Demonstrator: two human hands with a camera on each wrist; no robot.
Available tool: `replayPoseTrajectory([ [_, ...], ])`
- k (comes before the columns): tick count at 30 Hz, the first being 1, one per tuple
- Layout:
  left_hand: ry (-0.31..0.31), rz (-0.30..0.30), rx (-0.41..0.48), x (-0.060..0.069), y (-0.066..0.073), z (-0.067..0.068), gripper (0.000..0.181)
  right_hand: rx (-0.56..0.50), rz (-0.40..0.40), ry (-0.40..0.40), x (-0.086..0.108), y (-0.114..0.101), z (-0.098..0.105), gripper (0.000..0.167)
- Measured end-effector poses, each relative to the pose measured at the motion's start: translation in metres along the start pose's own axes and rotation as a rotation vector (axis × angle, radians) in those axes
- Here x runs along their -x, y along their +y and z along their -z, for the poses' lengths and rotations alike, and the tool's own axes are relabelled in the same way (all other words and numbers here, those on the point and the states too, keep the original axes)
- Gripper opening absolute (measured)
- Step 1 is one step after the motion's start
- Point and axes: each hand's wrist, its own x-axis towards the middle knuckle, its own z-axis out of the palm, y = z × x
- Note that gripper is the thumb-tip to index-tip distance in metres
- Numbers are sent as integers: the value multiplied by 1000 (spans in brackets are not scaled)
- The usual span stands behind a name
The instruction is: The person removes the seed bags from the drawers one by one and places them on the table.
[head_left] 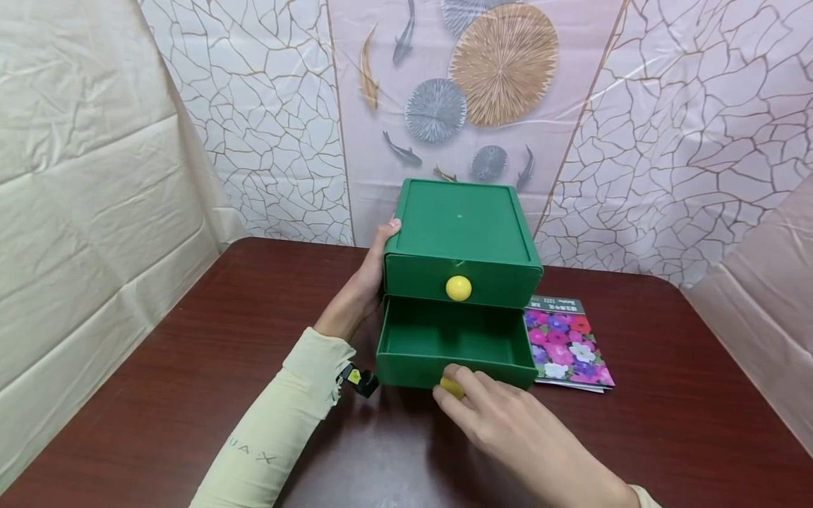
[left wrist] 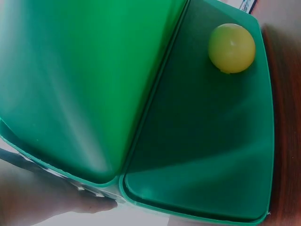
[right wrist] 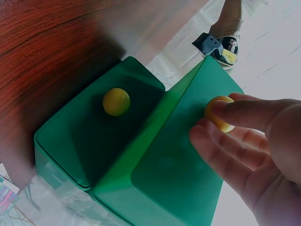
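A green two-drawer box [head_left: 460, 219] stands upright with its front facing me. The upper drawer [head_left: 413, 277] is closed and has a yellow knob [head_left: 459, 288]; the lower drawer [head_left: 444, 331] is pulled out, its visible inside bare. My right hand [head_left: 502, 416] pinches the lower drawer's yellow knob [right wrist: 220, 114] between thumb and fingers. Against the box's left side rests my left hand [head_left: 371, 271], one fingertip showing at the top edge and the other fingers mostly hidden. In the left wrist view, part of that hand [left wrist: 56, 200] lies along the box's side.
Right of the box, partly behind it, a booklet with a flower cover [head_left: 565, 342] lies on the dark red wooden table [head_left: 660, 395]. A patterned cloth [head_left: 286, 127] hangs behind the table, and pale fabric [head_left: 82, 197] covers the left side.
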Motion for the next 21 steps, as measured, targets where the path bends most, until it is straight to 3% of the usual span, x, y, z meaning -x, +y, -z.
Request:
replayPoseTrajectory([
  [9,7,5,4,0,0,0,86,-26,-85,77,0,4,-10,57],
  [16,15,4,12,2,1,4,85,-70,-155,83,-7,7,-18,51],
  [21,-24,-8,-4,0,-1,3,84,-70,-175,134,-9,10,-21,47],
])
